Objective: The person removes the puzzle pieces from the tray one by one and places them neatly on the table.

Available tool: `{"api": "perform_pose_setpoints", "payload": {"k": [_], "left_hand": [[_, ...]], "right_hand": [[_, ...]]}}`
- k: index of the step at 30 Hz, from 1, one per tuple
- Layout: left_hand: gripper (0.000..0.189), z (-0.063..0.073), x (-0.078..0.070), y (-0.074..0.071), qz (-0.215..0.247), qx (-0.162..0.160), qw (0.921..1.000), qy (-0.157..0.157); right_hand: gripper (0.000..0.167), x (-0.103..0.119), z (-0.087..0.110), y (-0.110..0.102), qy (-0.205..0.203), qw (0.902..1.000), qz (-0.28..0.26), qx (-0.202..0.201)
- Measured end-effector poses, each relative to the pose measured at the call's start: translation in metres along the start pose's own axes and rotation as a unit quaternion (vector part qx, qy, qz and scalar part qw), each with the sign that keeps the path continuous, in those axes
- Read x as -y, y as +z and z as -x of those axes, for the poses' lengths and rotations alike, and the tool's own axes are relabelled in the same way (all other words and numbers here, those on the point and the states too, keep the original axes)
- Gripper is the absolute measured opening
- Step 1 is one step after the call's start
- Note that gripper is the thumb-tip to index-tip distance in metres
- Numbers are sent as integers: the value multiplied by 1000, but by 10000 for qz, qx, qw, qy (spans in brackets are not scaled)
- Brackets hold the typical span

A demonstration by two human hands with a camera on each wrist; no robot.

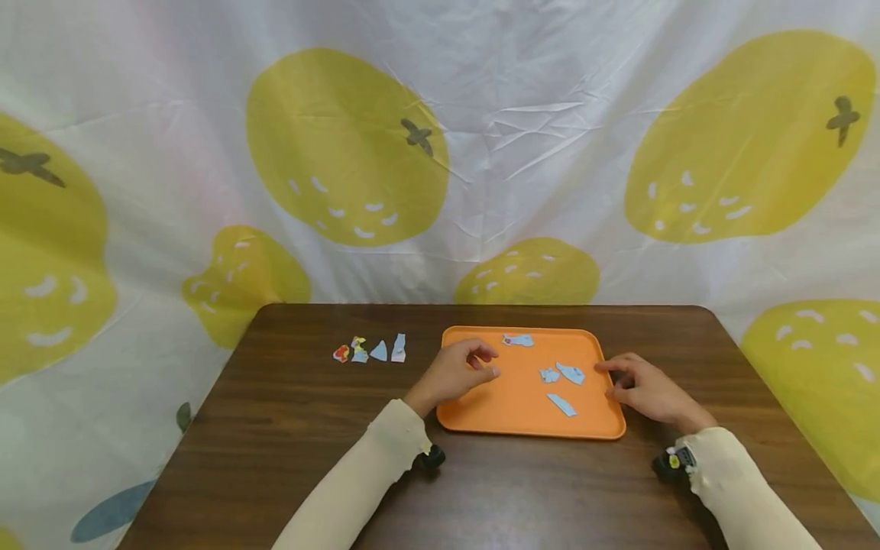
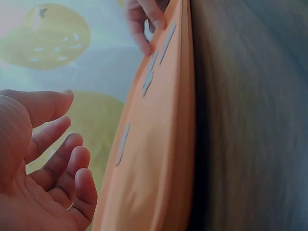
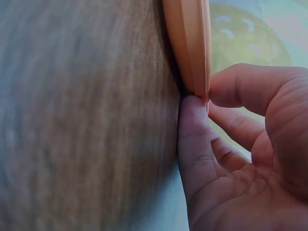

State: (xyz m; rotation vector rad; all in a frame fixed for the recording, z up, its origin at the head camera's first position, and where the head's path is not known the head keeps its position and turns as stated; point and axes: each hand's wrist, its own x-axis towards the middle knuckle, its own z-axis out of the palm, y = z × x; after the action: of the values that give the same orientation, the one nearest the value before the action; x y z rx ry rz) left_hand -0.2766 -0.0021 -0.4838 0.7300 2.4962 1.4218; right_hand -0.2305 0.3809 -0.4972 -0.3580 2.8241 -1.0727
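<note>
your head view looks from high on the near side, facing far and down; widest, takes in table [image 1: 289,435], orange tray [image 1: 516,393], your left hand [image 1: 456,370], your right hand [image 1: 649,388], patterned cloth [image 1: 522,168] behind. left wrist view: low, close by your left hand, frame tipped sideways, facing far and right across the tray. right wrist view: nearest, tipped too, tight on your right hand at the tray's right edge. head and left wrist share tray plus both hands; your right hand shows in all three.
</note>
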Motion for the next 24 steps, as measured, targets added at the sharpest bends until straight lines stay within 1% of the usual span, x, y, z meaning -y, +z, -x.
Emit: {"api": "perform_pose_setpoints", "payload": {"k": [4,6,15,19,24], "left_hand": [[34,-3,-2,16,222,132,9997,-8],[34,-4,-4,23,246,215,9995,16],[33,-17,-17,54,288,645,9967,402],[32,-22,-20,66,378,794,9954,369],[33,-27,-24,76,439,851,9952,222]], "right_hand": [[47,0,0,0,-22,10000,-5,4],[46,-1,0,0,-14,10000,-30,3],[46,0,2,0,-30,10000,-80,5],[47,1,2,1,-65,10000,-60,-28],[46,3,0,0,-80,9999,-31,-61]]}}
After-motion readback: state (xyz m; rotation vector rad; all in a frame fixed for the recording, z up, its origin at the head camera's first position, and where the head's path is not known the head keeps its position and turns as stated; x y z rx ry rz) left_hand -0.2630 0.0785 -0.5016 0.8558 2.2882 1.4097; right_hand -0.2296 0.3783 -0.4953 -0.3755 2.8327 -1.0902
